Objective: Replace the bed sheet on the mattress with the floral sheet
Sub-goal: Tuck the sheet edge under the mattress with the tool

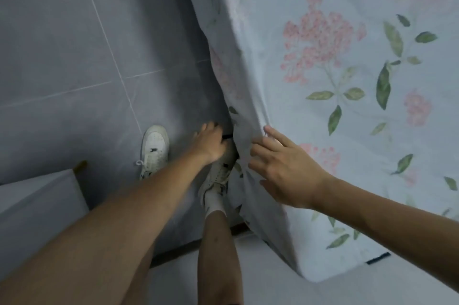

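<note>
Floral sheet [323, 61] covers the mattress top, filling the right half of the view, and hangs down the near side edge; pale blue cloth, pink flower clusters, green leaves. Mattress itself is hidden under it.

Left hand [211, 142] is low at the bed's side edge, fingers curled at a short black strap [228, 136] at the sheet's hem; looks like a pinch on the strap, but the fingertips are partly hidden by the cloth fold.

Right hand [285, 168] lies on the sheet at the mattress edge, fingers spread and mostly straight, pressing the cloth flat, which bunches into creases just left of the fingers.

In the way: the person's right shoe [219, 170] sits tight against the bed side, directly under the left hand; the hanging sheet drapes beside it. Left shoe [154, 150] is apart on the grey tiled floor [74, 44].

A pale block-shaped object [37, 203] sits lower left, unclear what. Another black strap [377, 258] shows at the sheet's lower corner.
</note>
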The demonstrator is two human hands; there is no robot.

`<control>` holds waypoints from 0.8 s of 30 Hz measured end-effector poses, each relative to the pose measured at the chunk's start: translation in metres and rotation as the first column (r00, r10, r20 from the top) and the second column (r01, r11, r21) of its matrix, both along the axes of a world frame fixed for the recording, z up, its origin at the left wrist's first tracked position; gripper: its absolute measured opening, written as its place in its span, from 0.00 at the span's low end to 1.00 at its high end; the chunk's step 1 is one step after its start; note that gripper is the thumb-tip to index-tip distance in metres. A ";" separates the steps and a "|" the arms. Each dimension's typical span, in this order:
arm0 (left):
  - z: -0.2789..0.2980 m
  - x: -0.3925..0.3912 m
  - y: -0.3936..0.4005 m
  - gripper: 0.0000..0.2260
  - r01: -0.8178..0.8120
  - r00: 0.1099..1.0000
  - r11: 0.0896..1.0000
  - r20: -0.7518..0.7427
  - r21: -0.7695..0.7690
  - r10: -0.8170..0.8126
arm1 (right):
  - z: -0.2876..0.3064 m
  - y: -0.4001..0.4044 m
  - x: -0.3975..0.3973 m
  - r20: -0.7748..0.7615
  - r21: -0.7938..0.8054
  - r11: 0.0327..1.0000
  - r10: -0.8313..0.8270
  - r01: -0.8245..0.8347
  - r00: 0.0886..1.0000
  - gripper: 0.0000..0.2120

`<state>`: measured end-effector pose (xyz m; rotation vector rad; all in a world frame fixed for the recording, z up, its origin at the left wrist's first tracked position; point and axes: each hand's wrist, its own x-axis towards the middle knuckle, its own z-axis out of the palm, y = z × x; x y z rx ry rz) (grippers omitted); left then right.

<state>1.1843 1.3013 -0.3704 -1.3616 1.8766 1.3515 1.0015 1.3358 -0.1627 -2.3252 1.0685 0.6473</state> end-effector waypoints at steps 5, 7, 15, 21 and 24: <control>-0.062 0.003 0.008 0.22 -0.007 0.999 0.996 -0.033 0.086 0.010 | -0.031 -0.003 -0.013 -0.029 -0.046 0.982 0.182 -0.183 0.983 0.14; -0.070 0.005 0.014 0.15 -0.042 0.989 0.995 -0.137 0.095 0.055 | -0.037 -0.005 -0.010 -0.074 -0.048 0.969 0.239 -0.243 0.968 0.14; -0.038 0.139 0.019 0.15 -0.134 0.982 0.970 -0.107 0.200 0.158 | -0.025 -0.032 0.030 -0.345 0.187 0.894 0.449 -0.408 0.824 0.16; 0.097 0.165 0.009 0.06 -0.395 0.861 0.873 -0.217 0.286 0.460 | 0.008 -0.004 0.039 0.223 0.011 0.946 -0.318 0.324 0.921 0.04; 0.165 0.111 -0.004 0.05 -0.327 0.831 0.881 -0.341 0.343 0.440 | 0.042 0.026 0.037 0.280 0.220 0.525 -0.841 0.822 0.462 0.01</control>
